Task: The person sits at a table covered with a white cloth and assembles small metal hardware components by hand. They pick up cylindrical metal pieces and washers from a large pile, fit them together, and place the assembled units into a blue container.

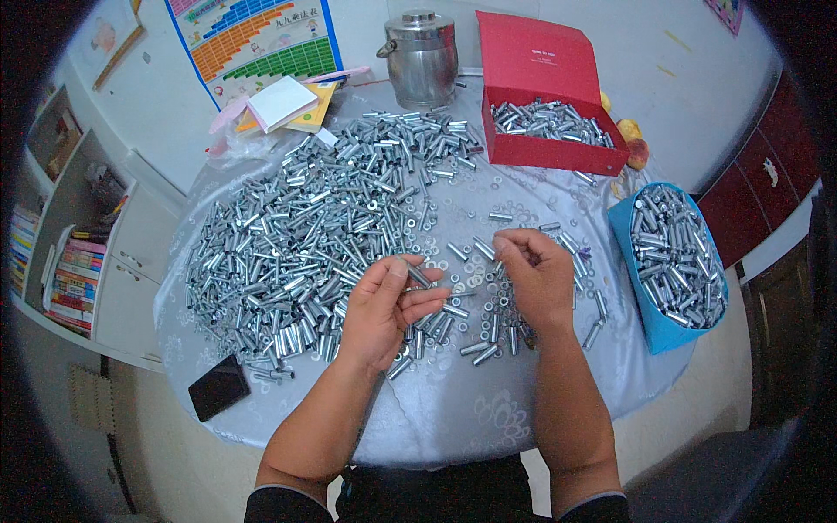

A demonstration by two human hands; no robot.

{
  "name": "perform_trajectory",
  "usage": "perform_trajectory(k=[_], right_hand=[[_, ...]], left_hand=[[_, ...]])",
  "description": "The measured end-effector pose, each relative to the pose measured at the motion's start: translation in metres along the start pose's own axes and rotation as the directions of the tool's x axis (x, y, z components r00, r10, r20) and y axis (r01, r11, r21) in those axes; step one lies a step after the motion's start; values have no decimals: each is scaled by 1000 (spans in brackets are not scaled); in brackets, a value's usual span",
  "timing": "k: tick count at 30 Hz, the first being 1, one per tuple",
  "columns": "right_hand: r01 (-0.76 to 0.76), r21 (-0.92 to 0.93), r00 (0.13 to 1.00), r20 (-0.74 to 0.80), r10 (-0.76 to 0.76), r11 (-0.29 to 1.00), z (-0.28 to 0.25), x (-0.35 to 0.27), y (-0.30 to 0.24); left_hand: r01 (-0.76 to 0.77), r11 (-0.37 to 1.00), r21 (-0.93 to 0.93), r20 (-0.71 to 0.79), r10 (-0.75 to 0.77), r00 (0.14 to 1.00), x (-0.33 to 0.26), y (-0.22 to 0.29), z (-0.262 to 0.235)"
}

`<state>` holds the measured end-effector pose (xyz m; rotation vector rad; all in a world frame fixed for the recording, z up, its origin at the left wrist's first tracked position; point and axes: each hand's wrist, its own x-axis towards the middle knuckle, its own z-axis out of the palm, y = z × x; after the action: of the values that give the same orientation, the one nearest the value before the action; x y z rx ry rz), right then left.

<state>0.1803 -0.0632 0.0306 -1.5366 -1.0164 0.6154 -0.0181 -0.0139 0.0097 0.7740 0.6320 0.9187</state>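
My left hand (379,305) is palm up over the table, with a short silver metal sleeve (419,276) between the thumb and fingers. To its right, my right hand (539,277) has thumb and forefinger pinched together. Whatever it may hold there is too small to make out; a metal sleeve (484,249) lies just beside those fingertips. Loose washers (475,281) and several more sleeves are scattered on the cloth between and below the hands. A wide heap of silver metal sleeves (296,235) spreads across the left and middle of the table.
A red box (558,157) with its lid up and a blue fabric bin (649,305), both full of metal parts, stand at the right. A black phone (219,388) lies near the left edge. Behind the heap are a steel pot (421,61) and notebooks (283,103).
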Motion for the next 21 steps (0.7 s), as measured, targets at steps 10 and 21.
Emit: perform_trajectory(k=[10,21], right_hand=[[303,-591,937,327,-121,747,-1,5,23],[296,-683,927,373,-29,667,7,3,16]], left_hand=[[-53,987,155,-194,83,978,2,-3,-2],[-36,964,263,-105,66,992,1,-10,0]])
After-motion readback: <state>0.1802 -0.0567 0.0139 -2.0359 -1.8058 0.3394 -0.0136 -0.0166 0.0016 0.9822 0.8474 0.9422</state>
